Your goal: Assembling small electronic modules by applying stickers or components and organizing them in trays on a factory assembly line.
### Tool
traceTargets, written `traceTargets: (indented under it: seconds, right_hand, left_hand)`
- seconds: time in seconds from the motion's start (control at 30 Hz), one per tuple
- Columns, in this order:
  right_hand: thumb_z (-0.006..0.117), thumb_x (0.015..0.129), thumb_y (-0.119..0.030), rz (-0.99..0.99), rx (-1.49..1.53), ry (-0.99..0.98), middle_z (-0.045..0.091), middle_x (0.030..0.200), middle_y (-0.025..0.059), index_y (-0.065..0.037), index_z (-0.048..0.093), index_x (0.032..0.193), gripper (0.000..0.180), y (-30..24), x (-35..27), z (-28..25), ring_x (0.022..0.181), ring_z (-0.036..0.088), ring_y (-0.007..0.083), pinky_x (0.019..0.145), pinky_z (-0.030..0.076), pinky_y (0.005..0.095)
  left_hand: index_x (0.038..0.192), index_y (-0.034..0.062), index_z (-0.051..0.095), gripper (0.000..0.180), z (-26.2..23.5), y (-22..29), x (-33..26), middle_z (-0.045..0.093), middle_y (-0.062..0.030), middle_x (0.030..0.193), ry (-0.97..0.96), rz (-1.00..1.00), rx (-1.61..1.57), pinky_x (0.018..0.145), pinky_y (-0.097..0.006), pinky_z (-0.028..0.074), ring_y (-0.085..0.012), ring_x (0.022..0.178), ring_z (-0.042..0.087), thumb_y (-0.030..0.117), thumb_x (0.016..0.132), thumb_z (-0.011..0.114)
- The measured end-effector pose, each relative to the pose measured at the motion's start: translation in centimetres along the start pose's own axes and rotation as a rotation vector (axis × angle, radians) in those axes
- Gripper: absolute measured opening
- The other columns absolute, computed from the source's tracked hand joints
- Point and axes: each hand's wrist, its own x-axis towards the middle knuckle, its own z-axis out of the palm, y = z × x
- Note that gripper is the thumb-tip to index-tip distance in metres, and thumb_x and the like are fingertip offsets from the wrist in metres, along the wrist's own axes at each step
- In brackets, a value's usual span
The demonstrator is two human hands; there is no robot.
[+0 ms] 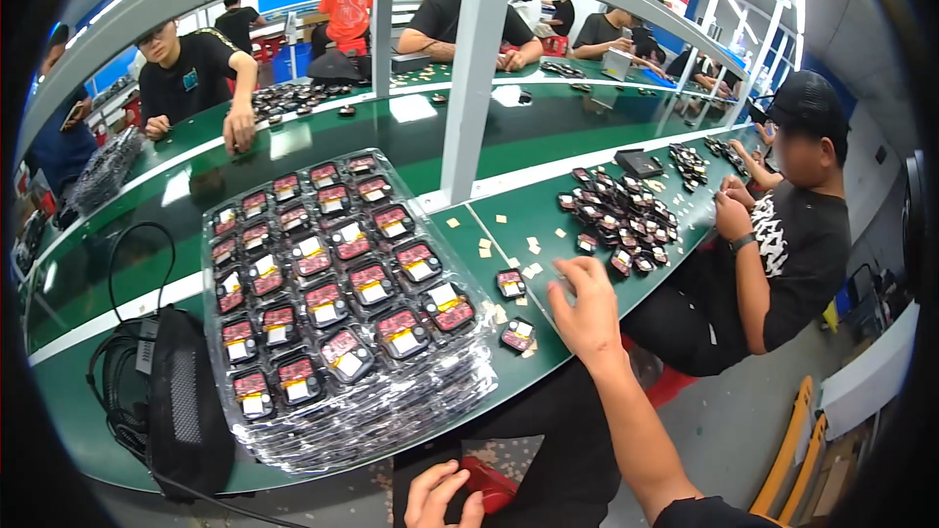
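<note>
My right hand (587, 311) reaches over the green bench edge, fingers spread and holding nothing visible. Just left of it lie two small black electronic modules (511, 283) with red circuit boards, apart from the fingers. My left hand (440, 497) is low at the bottom edge, in front of my dark clothing. Its fingers are loosely bent and apart, with nothing visible in them; part of it is cut off. A red surface (492, 485) shows beside it. Left of centre, a stack of clear plastic trays (367, 411) holds rows of similar modules (326, 303) in its top tray.
A heap of modules (626, 215) and scattered yellowish squares (484, 244) lie to the right. A black mesh-sided bag (186, 401) with cables sits left of the trays. A grey post (479, 68) rises behind. A co-worker (792, 225) sits close on the right; others work across the conveyor.
</note>
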Motion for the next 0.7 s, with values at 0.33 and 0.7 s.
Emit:
traceTargets:
  seconds: [0.33,0.7]
  right_hand:
    - [0.076,0.087,-0.028,0.197,-0.385,0.212,0.060,0.122,0.0168,-0.008,0.067,0.114,0.035,6.6,-1.0,-2.7,0.085,0.069,0.0415,0.076,0.056,0.0491]
    - [0.086,0.077,-0.012,-0.042,0.118,0.126,0.072,0.102,0.0101,-0.002,0.062,0.102,0.036,2.3,-4.9,-2.7,0.049,0.046,0.0113,0.049,0.043,0.0281]
  left_hand:
    - [0.114,-0.0027,0.066,0.033,0.5,0.0,0.0,0.064,-0.0207,0.118,-0.035,-0.041,-0.047,0.096,-0.041,0.051,-0.0371,0.109,0.063,-0.002,0.082,0.072]
    - [0.114,-0.0029,0.066,0.033,0.9,0.1,0.1,0.064,-0.0193,0.119,-0.065,-0.046,-0.091,0.097,-0.040,0.050,-0.0345,0.110,0.063,-0.003,0.082,0.073]
